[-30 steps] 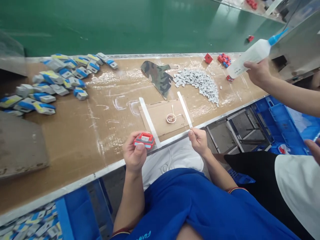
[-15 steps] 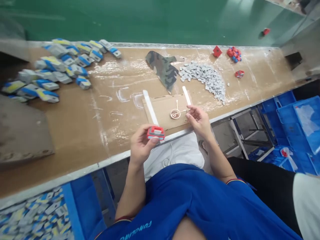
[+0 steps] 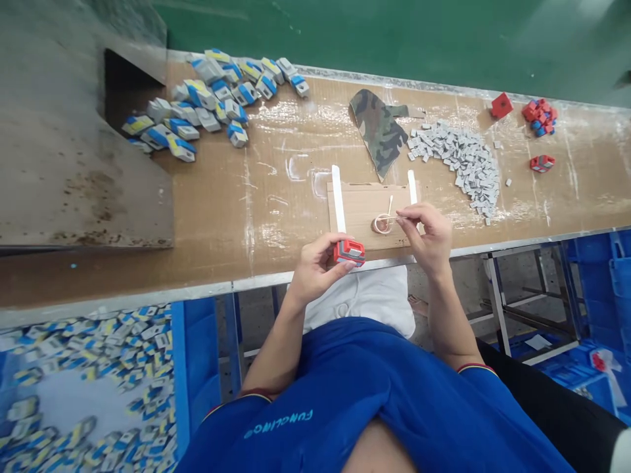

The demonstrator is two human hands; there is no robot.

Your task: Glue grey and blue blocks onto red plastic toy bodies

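My left hand (image 3: 318,268) is closed round a small red and grey toy vehicle (image 3: 350,251), held above the front edge of the table. My right hand (image 3: 428,238) pinches a thin white stick (image 3: 393,217), which looks like a cotton swab, over a small round cup (image 3: 380,226). Whether its tip touches what is inside cannot be made out. A second cotton swab (image 3: 391,202) leans in the cup. Under the cup lies a cardboard sheet (image 3: 355,203) with a white strip (image 3: 338,197) along its left side.
Small grey pieces (image 3: 468,157) lie heaped beyond my right hand, beside a camouflage cloth (image 3: 377,128). Red toy parts (image 3: 541,117) sit farther right. Grey, blue and yellow toys (image 3: 202,98) are piled at left near a metal housing (image 3: 133,190). A blue crate (image 3: 197,355) stands below.
My right hand has closed on the stick in the cup, where its fingers were looser before. The left hand still holds the red toy vehicle. The whole view has swung leftward.
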